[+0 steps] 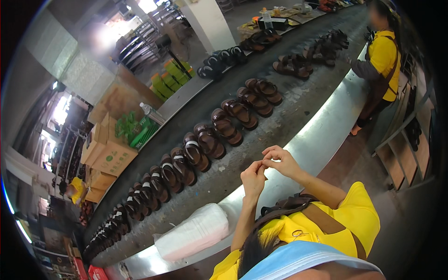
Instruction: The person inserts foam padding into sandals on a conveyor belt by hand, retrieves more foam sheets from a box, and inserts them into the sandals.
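Note:
My left hand (253,179) and my right hand (283,162) meet fingertip to fingertip above the metal ledge (322,123). Both sets of fingers are pinched together; anything between them is too small to make out. Beyond them, a long row of dark brown sandals (226,126) stands on the grey conveyor belt (233,165), several with white pieces across their straps. Left of my left forearm, a white plastic-wrapped pack (193,232) lies on the ledge. Metal handle loops (299,233), like those of small scissors, show against my yellow shirt.
A co-worker in yellow (383,58) stands at the far right beside a shelf rack (403,151). More sandals (326,49) sit farther along the belt. Across it are cardboard cartons (112,156), a plastic bottle (152,113), green boxes (172,77) and a white pillar (205,25).

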`<state>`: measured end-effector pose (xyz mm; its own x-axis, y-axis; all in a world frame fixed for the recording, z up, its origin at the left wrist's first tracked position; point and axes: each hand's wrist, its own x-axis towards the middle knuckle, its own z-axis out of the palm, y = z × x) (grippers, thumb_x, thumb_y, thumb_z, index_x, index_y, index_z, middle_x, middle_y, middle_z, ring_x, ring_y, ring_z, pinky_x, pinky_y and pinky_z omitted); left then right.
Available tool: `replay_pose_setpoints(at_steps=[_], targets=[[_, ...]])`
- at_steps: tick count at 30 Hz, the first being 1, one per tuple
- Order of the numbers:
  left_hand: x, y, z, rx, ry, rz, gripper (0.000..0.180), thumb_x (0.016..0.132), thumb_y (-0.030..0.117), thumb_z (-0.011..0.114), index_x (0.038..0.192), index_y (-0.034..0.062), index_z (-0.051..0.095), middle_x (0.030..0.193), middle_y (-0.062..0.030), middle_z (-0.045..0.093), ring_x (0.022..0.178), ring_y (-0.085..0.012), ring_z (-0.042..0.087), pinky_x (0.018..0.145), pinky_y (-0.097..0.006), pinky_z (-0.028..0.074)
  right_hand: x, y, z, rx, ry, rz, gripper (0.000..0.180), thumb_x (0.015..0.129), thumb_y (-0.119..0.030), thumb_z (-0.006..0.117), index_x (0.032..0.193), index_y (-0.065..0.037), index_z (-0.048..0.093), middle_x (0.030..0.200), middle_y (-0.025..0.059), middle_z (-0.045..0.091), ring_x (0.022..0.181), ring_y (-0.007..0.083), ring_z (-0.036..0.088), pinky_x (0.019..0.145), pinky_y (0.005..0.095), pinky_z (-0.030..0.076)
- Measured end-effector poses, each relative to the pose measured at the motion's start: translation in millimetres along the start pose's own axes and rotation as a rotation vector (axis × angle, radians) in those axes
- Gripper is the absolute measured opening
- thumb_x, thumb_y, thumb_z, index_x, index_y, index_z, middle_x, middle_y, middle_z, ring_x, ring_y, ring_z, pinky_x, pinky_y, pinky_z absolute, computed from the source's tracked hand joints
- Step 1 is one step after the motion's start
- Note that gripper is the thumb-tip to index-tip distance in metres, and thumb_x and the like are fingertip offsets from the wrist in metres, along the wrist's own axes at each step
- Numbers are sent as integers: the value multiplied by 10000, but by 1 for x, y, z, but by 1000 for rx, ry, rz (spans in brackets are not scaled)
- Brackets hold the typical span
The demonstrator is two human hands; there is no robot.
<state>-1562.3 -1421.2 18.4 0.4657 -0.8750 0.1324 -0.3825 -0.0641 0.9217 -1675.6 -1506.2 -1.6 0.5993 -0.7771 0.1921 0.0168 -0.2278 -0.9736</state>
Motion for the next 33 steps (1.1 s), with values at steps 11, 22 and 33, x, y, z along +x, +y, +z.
replay_pose_setpoints(at_steps=[11,22,33], targets=[[8,-19,19,407,9,325,127,838,83,517,871,12,617,668,-127,636,559,-232,620,517,-322,481,6,13,-16,28,-18,104,148,791,-158,640,805,-11,639,1048,88,556,807,146,580,716,272,467],[15,-27,30,496,73,234,135,826,107,513,815,3,598,613,-122,617,550,-280,616,531,-366,479,-1,7,-18,21,-83,58,153,796,-119,607,915,-28,636,964,81,558,786,152,580,732,272,455],[16,-5,38,-214,4,-72,124,826,18,550,868,-72,625,717,-98,644,582,-120,598,509,-242,504,5,6,-33,147,-60,130,151,835,-114,575,903,8,632,1014,83,551,803,138,576,745,256,458]])
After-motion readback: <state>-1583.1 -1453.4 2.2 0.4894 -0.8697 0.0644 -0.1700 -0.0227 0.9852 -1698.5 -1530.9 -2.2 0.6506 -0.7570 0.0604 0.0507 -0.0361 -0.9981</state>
